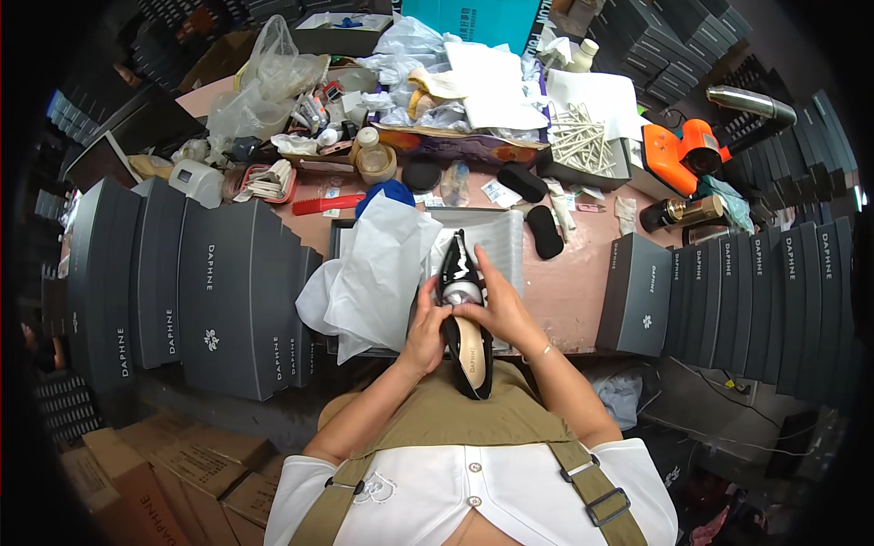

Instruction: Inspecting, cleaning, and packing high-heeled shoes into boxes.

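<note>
Between my two hands is a black pointed-toe shoe [470, 355], its glossy toe pointing away from me and its beige insole facing up. Whitish stuffing [462, 293] shows in the front opening. My left hand [424, 331] closes on the shoe's left side. On the other side my right hand [499, 308] grips it, thumb over the opening and fingers stretched along the toe. Under the toe lies an open grey shoe box [505, 238] lined with pale paper. White tissue paper [373, 273] spills over its left side.
Dark grey shoe boxes stand in rows at left [238, 291] and right [628, 291]. Behind lie black oval pads [544, 232], a red comb-like strip [326, 204], a blue cloth [386, 193], a box of white sticks [583, 159] and an orange heat-gun-like tool [669, 150].
</note>
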